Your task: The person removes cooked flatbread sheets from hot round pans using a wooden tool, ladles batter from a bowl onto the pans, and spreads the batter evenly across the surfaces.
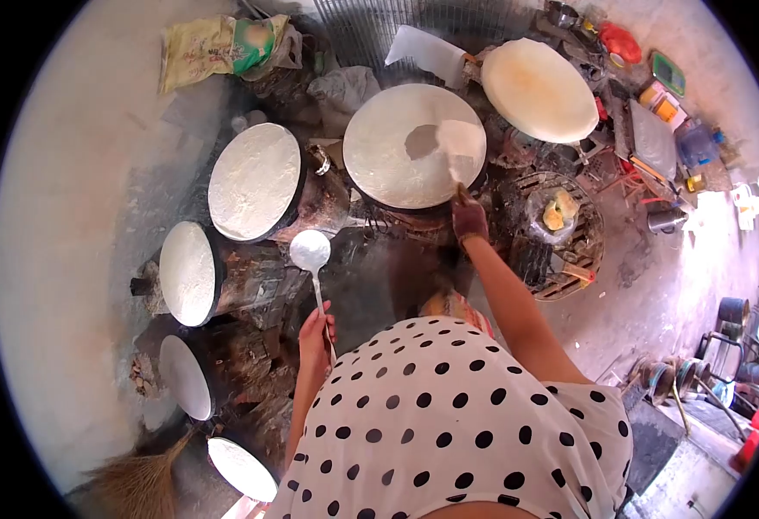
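My left hand (316, 333) is wrapped round the handle of a ladle (310, 251), whose round bowl is coated with white batter. My right hand (468, 216), in a dark glove, grips the handle of a flat pale spreader (461, 147). The spreader lies over the right part of a large round griddle (379, 156) covered with white batter. A bare grey patch (422, 143) shows beside the spreader. To the left, another round griddle (255, 182) carries a white layer, with a further white-covered griddle (188, 274) below it.
A large pale round sheet (539, 90) lies at the upper right. Below it a basket (600, 238) holds a plastic bag with yellowish food (560, 210). At the lower left are a grey griddle (187, 378), a white round one (241, 469) and a straw broom (142, 480).
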Demonstrator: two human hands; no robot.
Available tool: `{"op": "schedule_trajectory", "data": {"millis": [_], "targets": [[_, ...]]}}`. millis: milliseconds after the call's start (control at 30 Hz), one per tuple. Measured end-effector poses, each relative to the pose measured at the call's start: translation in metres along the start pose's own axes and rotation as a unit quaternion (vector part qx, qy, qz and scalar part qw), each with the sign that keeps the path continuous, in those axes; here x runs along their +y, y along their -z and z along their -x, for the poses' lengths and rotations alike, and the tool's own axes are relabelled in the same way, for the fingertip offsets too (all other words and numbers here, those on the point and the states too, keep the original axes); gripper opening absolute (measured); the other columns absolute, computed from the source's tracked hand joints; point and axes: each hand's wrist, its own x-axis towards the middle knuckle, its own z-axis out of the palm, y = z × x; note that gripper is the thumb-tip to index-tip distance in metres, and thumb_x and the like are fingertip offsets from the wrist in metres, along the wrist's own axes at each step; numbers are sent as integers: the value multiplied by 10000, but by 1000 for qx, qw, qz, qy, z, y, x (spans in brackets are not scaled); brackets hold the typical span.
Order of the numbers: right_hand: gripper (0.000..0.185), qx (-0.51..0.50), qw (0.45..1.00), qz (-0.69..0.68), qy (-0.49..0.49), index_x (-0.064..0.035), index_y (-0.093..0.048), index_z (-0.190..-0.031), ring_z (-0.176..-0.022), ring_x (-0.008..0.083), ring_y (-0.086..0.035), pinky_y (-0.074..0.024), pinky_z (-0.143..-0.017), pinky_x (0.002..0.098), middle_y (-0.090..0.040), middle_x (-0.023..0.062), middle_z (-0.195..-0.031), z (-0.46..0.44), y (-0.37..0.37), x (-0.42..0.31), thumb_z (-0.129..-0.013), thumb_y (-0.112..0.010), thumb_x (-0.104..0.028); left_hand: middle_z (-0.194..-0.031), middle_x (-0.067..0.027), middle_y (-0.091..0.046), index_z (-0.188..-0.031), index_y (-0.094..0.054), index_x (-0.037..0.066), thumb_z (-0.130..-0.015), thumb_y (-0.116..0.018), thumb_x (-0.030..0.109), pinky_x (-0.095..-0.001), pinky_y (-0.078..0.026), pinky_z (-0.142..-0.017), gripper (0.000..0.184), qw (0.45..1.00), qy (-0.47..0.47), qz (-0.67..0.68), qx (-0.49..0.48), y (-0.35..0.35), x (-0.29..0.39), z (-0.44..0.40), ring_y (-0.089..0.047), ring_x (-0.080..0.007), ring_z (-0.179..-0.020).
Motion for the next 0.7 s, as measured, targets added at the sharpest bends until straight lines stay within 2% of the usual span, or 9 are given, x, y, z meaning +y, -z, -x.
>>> {"op": "schedule_trajectory", "data": {"millis": [67,133,200,267,333,367,533,600,700], "targets": [[431,-129,958,-203,157,-240,-505,-1324,-1027,287,-616,-480,-854,369,-625,150,-1144,-19,-3,0,-894,-527,-227,-781,15,-528,-1297,-452,18,-971,-457,179,-220,-355,-488,363,999,6,8,-37,0,4,3,-445,-61,-567],[415,-143,975,-171,27,-145,-523,-1312,-1026,243,-622,-470,-869,339,-635,130,-1149,5,56,-34,-910,-530,-248,-812,24,-525,-1337,-410,13,-982,-445,186,-226,-361,-496,397,997,21,18,-78,-2,11,6,-435,-57,-556],[439,21,963,-233,-137,-104,-498,-1331,-1012,219,-620,-457,-888,321,-645,89,-1150,9,42,-2,-925,-530,-269,-806,20,-529,-1335,-415,11,-987,-433,187,-224,-368,-493,391,996,12,14,-82,-11,21,17,-436,-57,-547],[444,-43,952,-257,-163,-33,-506,-1297,-1156,235,-546,-432,-936,306,-568,76,-1283,1,-27,52,-947,-499,-306,-801,16,-532,-1333,-419,9,-992,-421,188,-221,-375,-489,385,996,8,5,-87,-13,20,20,-436,-57,-538],[433,-109,899,-424,0,-59,-513,-1299,-1106,218,-569,-431,-919,311,-580,94,-1261,4,-37,44,-948,-508,-311,-790,10,-534,-1345,-403,0,-991,-413,182,-225,-372,-459,399,994,21,-4,-106,-9,12,15,-434,-63,-513],[434,-127,957,-253,62,-70,-514,-1305,-1086,196,-569,-420,-922,293,-577,108,-1263,2,11,14,-943,-527,-309,-790,10,-534,-1345,-403,0,-991,-413,182,-225,-372,-459,399,994,21,-6,-107,-6,9,13,-434,-63,-513],[419,-97,926,-344,-121,-72,-473,-1340,-1187,161,-511,-405,-974,281,-528,107,-1329,-17,4,17,-952,-484,-228,-749,24,-509,-1349,-391,-9,-989,-410,202,-226,-359,-409,417,990,20,-58,-130,-4,3,7,-405,-61,-453],[402,-187,927,-318,73,-94,-487,-1331,-1147,184,-548,-433,-944,327,-568,116,-1276,-7,2,20,-957,-452,-239,-733,23,-503,-1343,-396,-12,-989,-412,203,-226,-362,-405,414,990,22,-58,-129,-9,5,8,-410,-62,-448],[421,-109,973,-205,-1,-125,-496,-1319,-1089,275,-579,-454,-911,376,-601,132,-1206,-20,44,-4,-934,-468,-294,-712,18,-495,-1331,-410,-15,-988,-415,203,-227,-368,-399,407,987,25,-80,-136,-16,8,0,-423,-64,-446]]}}
